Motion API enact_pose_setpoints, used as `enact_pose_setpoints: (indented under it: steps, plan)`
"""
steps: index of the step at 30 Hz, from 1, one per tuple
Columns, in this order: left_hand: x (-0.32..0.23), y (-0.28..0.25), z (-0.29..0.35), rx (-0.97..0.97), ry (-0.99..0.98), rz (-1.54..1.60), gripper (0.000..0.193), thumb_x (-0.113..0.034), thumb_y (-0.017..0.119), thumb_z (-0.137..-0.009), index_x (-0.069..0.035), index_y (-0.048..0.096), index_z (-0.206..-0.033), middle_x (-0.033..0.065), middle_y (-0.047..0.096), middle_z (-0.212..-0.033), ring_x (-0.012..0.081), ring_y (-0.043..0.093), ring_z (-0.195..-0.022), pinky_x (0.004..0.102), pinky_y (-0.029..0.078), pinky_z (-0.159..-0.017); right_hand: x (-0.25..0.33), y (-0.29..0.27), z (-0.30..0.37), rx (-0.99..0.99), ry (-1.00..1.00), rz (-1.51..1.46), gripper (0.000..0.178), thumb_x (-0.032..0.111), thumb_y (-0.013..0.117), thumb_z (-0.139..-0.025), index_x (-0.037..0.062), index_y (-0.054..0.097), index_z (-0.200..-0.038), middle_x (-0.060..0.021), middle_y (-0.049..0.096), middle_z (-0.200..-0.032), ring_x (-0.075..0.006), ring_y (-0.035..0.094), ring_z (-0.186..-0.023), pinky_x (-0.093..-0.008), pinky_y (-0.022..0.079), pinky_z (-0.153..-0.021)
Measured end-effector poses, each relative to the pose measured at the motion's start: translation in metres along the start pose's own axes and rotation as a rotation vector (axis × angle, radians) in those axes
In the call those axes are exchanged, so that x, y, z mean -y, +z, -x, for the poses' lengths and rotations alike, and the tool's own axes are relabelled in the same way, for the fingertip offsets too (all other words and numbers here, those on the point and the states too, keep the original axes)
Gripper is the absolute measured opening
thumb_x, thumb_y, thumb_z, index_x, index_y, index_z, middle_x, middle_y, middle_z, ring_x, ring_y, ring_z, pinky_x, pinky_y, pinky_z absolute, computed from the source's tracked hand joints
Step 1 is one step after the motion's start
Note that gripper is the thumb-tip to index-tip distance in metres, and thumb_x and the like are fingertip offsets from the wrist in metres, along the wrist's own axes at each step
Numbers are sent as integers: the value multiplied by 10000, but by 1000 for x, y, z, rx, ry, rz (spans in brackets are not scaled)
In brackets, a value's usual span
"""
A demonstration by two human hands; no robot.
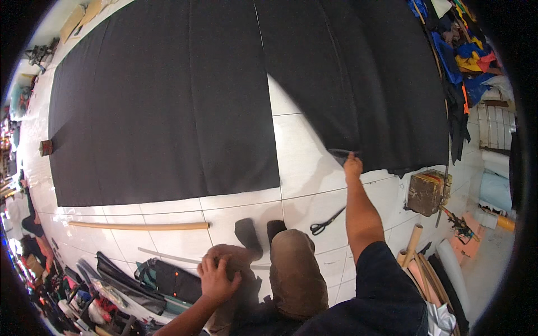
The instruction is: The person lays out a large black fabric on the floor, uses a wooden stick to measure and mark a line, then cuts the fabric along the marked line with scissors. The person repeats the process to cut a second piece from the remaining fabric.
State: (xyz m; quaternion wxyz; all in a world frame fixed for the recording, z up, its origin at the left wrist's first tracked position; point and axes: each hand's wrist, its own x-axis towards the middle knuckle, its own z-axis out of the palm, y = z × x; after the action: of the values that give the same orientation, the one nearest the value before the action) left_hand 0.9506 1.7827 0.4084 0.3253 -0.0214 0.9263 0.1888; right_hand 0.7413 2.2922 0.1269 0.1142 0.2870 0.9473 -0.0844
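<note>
A large spread of black fabric (151, 112) lies over the white tiled floor, split into a left part and a right part (392, 101). My right hand (352, 166) is closed on the near corner of the right part and holds it up off the tiles. A wedge of bare tile shows between the two parts, narrowing away from me. My left hand (217, 275) rests on my left knee, fingers spread, holding nothing. On the floor, between my right knee and right forearm, lies a pair of black-handled scissors (327, 222).
A cardboard tube (138, 226) lies before the left fabric. A small tin (46, 148) stands at its left edge, a worn block (428, 192) by the right one. Rolls (417, 263) lean at lower right. Coloured scraps (473, 59) pile up far right; dark bags (168, 280) lie lower left.
</note>
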Motion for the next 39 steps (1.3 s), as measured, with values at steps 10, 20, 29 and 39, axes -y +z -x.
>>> enact_pose_setpoints:
  steps: [10,20,29,39]
  plan:
    - [-67,-44,-36,434,-54,-12,578,-475,694,-830,-89,619,-1253,185,543,-1326,389,510,-1255,540,429,-1010,-110,-206,-74,-275,478,-823,441,342,531,-989,33,560,-1301,-170,610,-1178,-327,607,-1026,-414,501,-821]
    - [-424,-214,-312,238,16,418,663,-604,521,-942,-33,639,-1258,234,664,-1165,350,583,-1205,451,490,-975,-40,-430,-3,-386,134,-1074,306,97,551,-940,-47,558,-1210,-132,612,-1152,-225,579,-1095,-337,433,-1008]
    - [-660,-253,-421,449,-224,1390,444,-160,686,-836,-41,557,-1244,99,661,-1052,260,648,-951,416,543,-788,-67,-551,-1,-229,-60,-713,323,4,546,-803,-32,602,-1120,-192,626,-1079,-329,624,-1013,-403,489,-909]
    - [-707,-346,-330,817,-63,1247,431,-67,660,-869,-128,484,-1258,82,635,-1107,238,635,-934,403,535,-805,68,-651,-48,-379,209,-763,689,97,748,-805,-22,455,-1417,-212,570,-1353,-359,571,-1215,-452,451,-1024]
